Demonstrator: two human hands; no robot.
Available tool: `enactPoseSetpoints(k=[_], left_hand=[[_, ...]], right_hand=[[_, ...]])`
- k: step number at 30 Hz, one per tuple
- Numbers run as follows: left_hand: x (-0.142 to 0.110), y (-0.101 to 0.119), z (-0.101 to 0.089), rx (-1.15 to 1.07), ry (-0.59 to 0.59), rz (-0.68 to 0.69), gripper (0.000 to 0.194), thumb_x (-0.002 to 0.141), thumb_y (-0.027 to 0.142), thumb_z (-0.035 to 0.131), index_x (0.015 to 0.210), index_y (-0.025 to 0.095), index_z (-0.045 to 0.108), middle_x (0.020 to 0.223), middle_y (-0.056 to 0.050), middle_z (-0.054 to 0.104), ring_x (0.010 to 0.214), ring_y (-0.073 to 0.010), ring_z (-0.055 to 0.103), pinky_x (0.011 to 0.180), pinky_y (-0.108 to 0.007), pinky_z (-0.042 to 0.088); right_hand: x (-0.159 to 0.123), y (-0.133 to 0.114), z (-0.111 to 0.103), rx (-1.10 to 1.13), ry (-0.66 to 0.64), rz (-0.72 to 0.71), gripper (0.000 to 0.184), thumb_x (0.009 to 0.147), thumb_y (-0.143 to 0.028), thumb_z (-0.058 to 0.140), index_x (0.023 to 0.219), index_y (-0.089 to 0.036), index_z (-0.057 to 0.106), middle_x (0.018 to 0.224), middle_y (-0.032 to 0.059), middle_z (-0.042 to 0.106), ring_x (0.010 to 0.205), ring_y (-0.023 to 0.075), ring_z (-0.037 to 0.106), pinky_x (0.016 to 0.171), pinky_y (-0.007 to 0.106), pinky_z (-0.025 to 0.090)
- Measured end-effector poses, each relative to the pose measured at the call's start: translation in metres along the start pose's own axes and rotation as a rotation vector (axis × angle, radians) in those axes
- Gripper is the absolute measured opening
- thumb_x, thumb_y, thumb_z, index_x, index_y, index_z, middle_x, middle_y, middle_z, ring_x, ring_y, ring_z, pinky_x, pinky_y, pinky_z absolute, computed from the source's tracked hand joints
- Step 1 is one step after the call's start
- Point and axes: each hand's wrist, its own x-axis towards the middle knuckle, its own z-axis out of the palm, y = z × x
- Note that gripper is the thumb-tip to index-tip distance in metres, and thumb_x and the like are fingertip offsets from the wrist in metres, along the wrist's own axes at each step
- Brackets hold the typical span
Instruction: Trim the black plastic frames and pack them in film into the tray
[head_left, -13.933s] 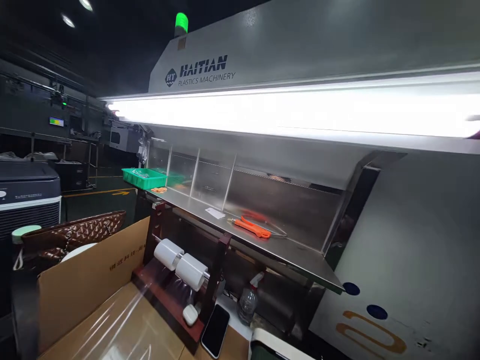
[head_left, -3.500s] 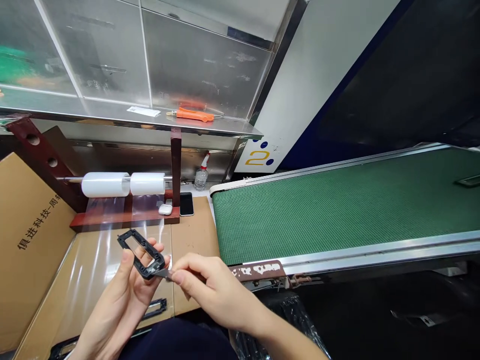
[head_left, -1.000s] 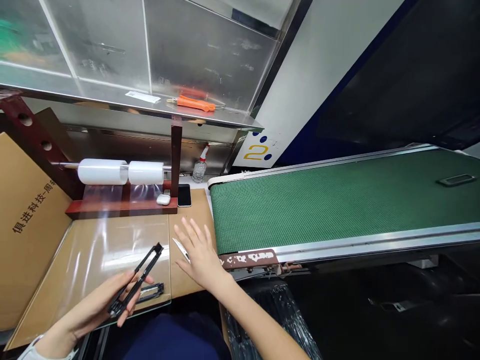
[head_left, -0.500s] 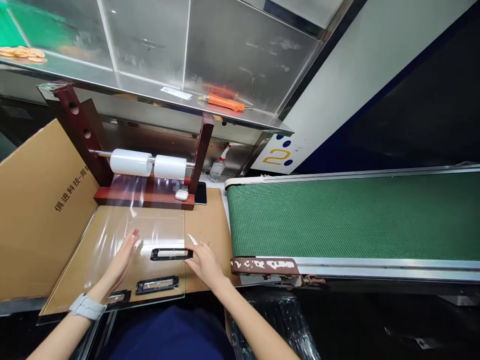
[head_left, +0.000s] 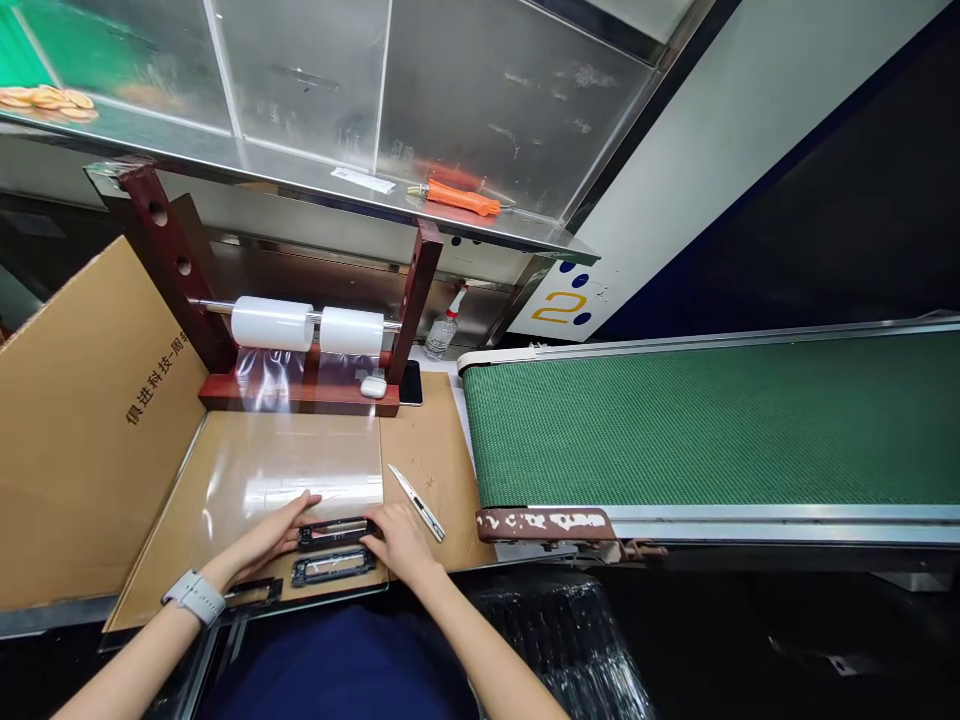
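One long green conveyor belt (head_left: 712, 420) takes up the right side, its near end just beside the bench. Across the top runs the steel shelf (head_left: 285, 165), while over on the left a cardboard panel (head_left: 82, 450) leans out, printed with dark characters. Down to the bench (head_left: 431, 430), brown on top, a clear sheet (head_left: 285, 450) covering much of it! At the back a dark red stand (head_left: 417, 290) carries two white rolls (head_left: 271, 323) on a metal rod.

Into the thick of it: the right hand (head_left: 405, 545) has its grip closed on one end of a black frame (head_left: 335, 540), over the front part of the clear sheet. The left hand (head_left: 281, 535) is at the other end, thumb raised; whether its grip is holding on, I can't tell. A second frame (head_left: 334, 574) lies right in front, nearer the person, and a third frame (head_left: 271, 592) sits by the left wrist.

Up on the shelf, an orange tool (head_left: 463, 198); beside the right hand, a utility knife (head_left: 417, 503) lying at a slant; and smallest, on the stand's base, a white case (head_left: 373, 387)
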Motion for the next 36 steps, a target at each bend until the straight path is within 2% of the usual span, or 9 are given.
enactPoseSetpoints(k=[7, 9, 12, 14, 16, 20, 27, 33, 36], left_hand=[[0.0, -0.002, 0.002, 0.167, 0.026, 0.04, 0.093, 0.082, 0.076, 0.037, 0.145, 0.008, 0.022, 0.138, -0.022, 0.042, 0.123, -0.0228, 0.048, 0.105, -0.03, 0.037], [0.0, -0.012, 0.004, 0.282, 0.157, 0.136, 0.097, 0.083, 0.078, 0.023, 0.147, 0.005, 0.013, 0.142, -0.023, 0.036, 0.13, -0.023, 0.041, 0.11, -0.033, 0.03], [0.0, -0.039, 0.011, 0.566, 0.43, 0.373, 0.087, 0.089, 0.068, 0.012, 0.149, 0.005, 0.004, 0.152, -0.017, 0.017, 0.142, -0.0192, 0.017, 0.117, -0.036, 0.009], [0.002, -0.06, 0.015, 0.822, 0.456, 0.522, 0.077, 0.092, 0.061, 0.023, 0.149, 0.008, 0.021, 0.153, -0.01, 0.018, 0.143, -0.0188, 0.013, 0.118, -0.037, 0.005], [0.007, -0.079, 0.018, 1.066, 0.416, 0.634, 0.069, 0.091, 0.055, 0.037, 0.144, 0.013, 0.037, 0.15, -0.006, 0.026, 0.141, -0.0229, 0.02, 0.117, -0.043, 0.01], [0.019, -0.1, 0.016, 1.397, 0.48, 0.834, 0.066, 0.09, 0.05, 0.045, 0.145, 0.014, 0.036, 0.148, -0.007, 0.03, 0.134, -0.0298, 0.033, 0.108, -0.052, 0.024], [0.018, -0.093, 0.016, 1.686, 0.633, 1.125, 0.073, 0.093, 0.047, 0.041, 0.151, 0.012, 0.014, 0.149, -0.01, 0.029, 0.13, -0.0273, 0.037, 0.102, -0.045, 0.029], [0.015, -0.088, 0.021, 1.775, 0.694, 1.149, 0.06, 0.092, 0.044, 0.04, 0.138, 0.005, 0.044, 0.147, -0.011, 0.033, 0.131, -0.0256, 0.035, 0.104, -0.041, 0.025], [0.015, -0.087, 0.023, 1.79, 0.72, 1.137, 0.058, 0.091, 0.042, 0.041, 0.135, 0.005, 0.048, 0.146, -0.011, 0.034, 0.131, -0.025, 0.035, 0.103, -0.041, 0.025]], right_hand=[[-0.001, 0.0, 0.002, -0.013, -0.022, 0.002, 0.033, 0.078, -0.024, 0.071, 0.109, -0.021, 0.062, 0.103, 0.0025, 0.062, 0.097, 0.0185, 0.054, 0.093, 0.033, 0.04], [-0.001, -0.001, 0.003, -0.019, -0.01, 0.019, 0.036, 0.077, -0.024, 0.071, 0.111, -0.02, 0.06, 0.103, 0.003, 0.062, 0.098, 0.0199, 0.053, 0.092, 0.034, 0.041], [0.001, -0.001, 0.006, -0.032, 0.009, 0.067, 0.042, 0.075, -0.026, 0.072, 0.113, -0.015, 0.058, 0.101, 0.0068, 0.06, 0.097, 0.0225, 0.053, 0.088, 0.035, 0.043], [0.002, -0.001, 0.008, -0.039, 0.012, 0.09, 0.043, 0.073, -0.026, 0.074, 0.11, -0.013, 0.057, 0.101, 0.0081, 0.06, 0.097, 0.023, 0.053, 0.086, 0.035, 0.044], [0.003, -0.001, 0.009, -0.047, 0.02, 0.097, 0.044, 0.071, -0.029, 0.076, 0.107, -0.013, 0.057, 0.101, 0.0078, 0.059, 0.097, 0.0226, 0.052, 0.087, 0.035, 0.044], [0.01, -0.006, 0.002, -0.081, 0.066, 0.077, 0.041, 0.077, -0.035, 0.071, 0.111, -0.015, 0.058, 0.103, 0.0067, 0.058, 0.099, 0.0209, 0.05, 0.092, 0.034, 0.04], [0.059, -0.025, 0.001, -0.25, 0.094, 0.021, 0.043, 0.091, -0.04, 0.053, 0.133, -0.032, 0.051, 0.102, 0.0071, 0.054, 0.099, 0.0214, 0.047, 0.098, 0.041, 0.033], [0.081, -0.026, 0.011, -0.357, 0.061, 0.031, 0.041, 0.093, -0.036, 0.048, 0.133, -0.028, 0.051, 0.105, 0.0097, 0.054, 0.099, 0.0238, 0.045, 0.096, 0.042, 0.032], [0.084, -0.023, 0.012, -0.377, 0.049, 0.022, 0.039, 0.094, -0.034, 0.047, 0.131, -0.026, 0.053, 0.105, 0.0105, 0.054, 0.099, 0.0239, 0.045, 0.095, 0.041, 0.032]])
